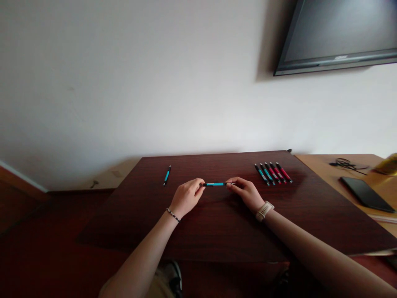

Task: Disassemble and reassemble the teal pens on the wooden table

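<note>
A blue pen with black ends (214, 184) is held level over the middle of the dark table, one end in each hand. My left hand (186, 196) pinches its left end between thumb and fingers. At the opposite end, my right hand (245, 192) has thumb and fingertips closed on the tip. Another blue pen (167, 176) lies alone to the left of my left hand. Beyond my right hand, several pens lie slanted in a row: blue pens (262, 174) on the left side and red pens (284, 172) on the right.
The dark wooden table (149, 244) stands close to a white wall (139, 82). On a lighter wooden desk (328, 165) to the right are a coiled black cable (346, 164), a flat black device (367, 193) and something yellow (386, 165). A screen (341, 33) hangs at upper right.
</note>
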